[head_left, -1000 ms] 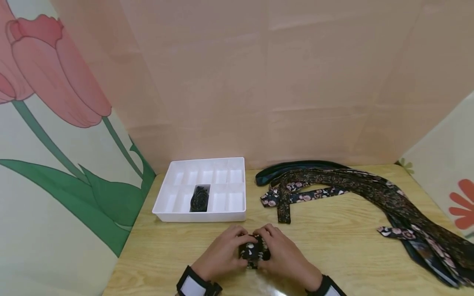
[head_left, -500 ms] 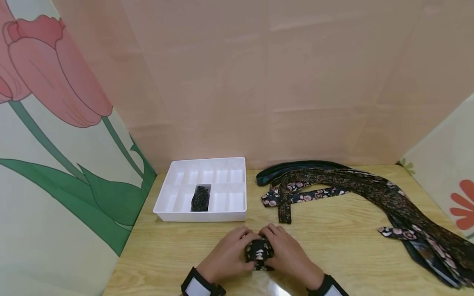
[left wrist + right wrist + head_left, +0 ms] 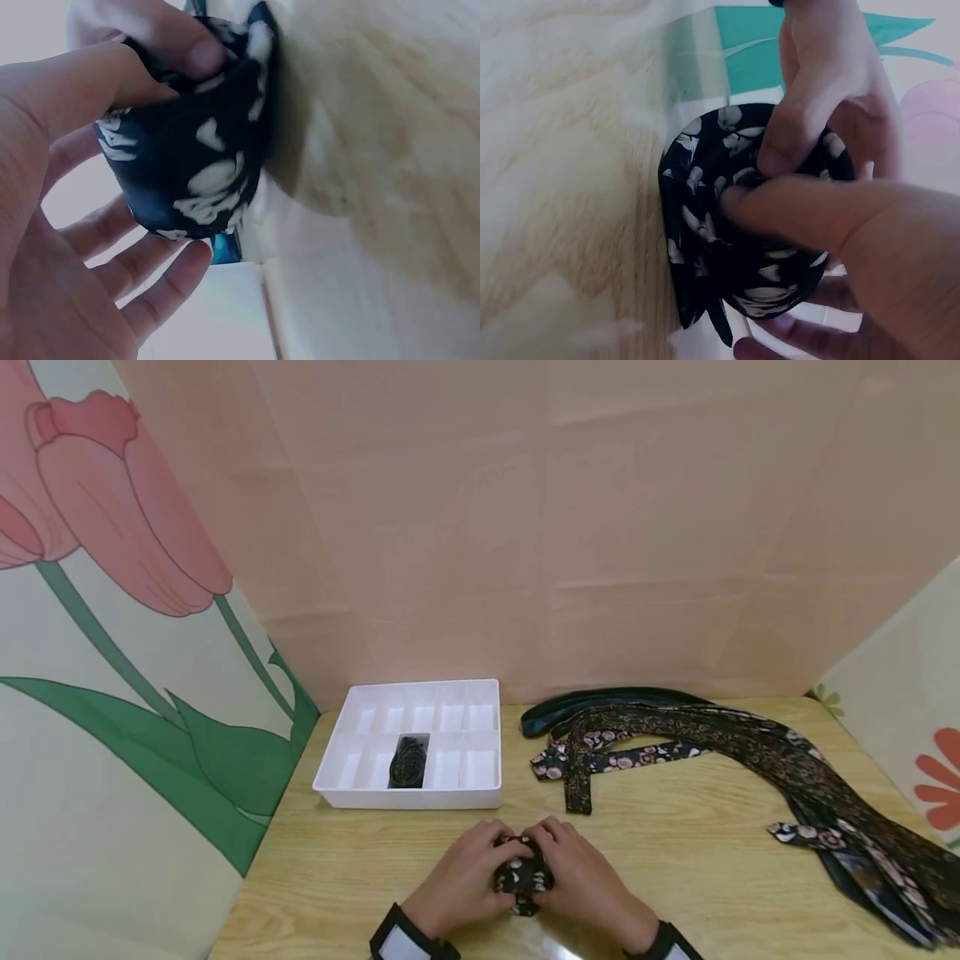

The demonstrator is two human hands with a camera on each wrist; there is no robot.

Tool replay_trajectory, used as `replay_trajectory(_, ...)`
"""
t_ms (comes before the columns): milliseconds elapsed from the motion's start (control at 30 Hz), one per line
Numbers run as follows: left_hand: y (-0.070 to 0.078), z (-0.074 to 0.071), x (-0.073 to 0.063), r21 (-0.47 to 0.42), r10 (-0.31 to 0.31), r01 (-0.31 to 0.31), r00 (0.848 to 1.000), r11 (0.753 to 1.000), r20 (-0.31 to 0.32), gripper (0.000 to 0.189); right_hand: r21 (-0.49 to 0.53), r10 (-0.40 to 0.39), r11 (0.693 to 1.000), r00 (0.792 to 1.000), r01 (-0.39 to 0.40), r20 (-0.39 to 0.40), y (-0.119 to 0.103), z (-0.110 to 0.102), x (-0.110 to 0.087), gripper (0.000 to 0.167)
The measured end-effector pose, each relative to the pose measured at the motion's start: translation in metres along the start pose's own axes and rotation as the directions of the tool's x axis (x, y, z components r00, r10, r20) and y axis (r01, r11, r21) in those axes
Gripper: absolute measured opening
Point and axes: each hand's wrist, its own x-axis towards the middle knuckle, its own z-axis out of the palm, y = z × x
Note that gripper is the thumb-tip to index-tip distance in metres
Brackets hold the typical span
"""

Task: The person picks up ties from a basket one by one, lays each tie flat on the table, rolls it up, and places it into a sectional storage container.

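We have the rolled tie, black with a pale flower print, between the left hand and the right hand, and both sets of fingers are clamped on it from the two sides. The left fingers curl round the outer wrap, while in the right wrist view we see a thumb from each hand pressing on the coiled end. The roll rests on the wooden table, and a short loose end pokes out on the side nearer us, against the tabletop. Beyond the hands, a strip of wood separates our fingertips from the near edge of the white tray, which sits ahead and slightly to the left; a dark roll stands in the middle compartment of its near row. A pile of ties stretches along the back and down the right side, with one narrow end near our right hand. We see more bare wood to the left, running out to the table's slanting edge.
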Motion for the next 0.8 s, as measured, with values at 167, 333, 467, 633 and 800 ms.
replay_trajectory(167, 0.0028, 0.0023, 0.0003, -0.027, 0.008, -0.008, 1.000, 1.000, -0.011, 0.060, -0.003, -0.002, 1.000, 1.000, 0.002, 0.031, 0.0010, 0.0018, -0.0014, 0.060)
replay_trajectory(333, 0.0063, 0.0041, 0.0005, -0.159, -0.169, 0.180, 0.982, 0.971, 0.077, 0.064, 0.035, 0.026, 0.999, 0.995, -0.030, 0.099, 0.0052, 0.0046, -0.0016, 0.067)
replay_trajectory(467, 0.0068, 0.0056, 0.0017, -0.221, -0.371, 0.403, 0.913, 0.888, 0.171, 0.086, 0.089, 0.014, 0.996, 0.992, -0.026, 0.128, 0.0069, 0.0039, -0.0007, 0.069)
replay_trajectory(633, 0.0083, 0.0088, 0.0060, -0.323, -0.394, 0.446, 0.893, 0.835, 0.215, 0.073, 0.130, -0.039, 0.991, 0.994, 0.025, 0.107, 0.0052, 0.0037, -0.0002, 0.054)
replay_trajectory(800, 0.0094, 0.0078, 0.0082, -0.487, -0.375, 0.393, 0.916, 0.780, 0.140, 0.072, 0.098, -0.066, 0.993, 0.998, 0.068, -0.021, 0.0032, 0.0068, 0.0030, 0.058)
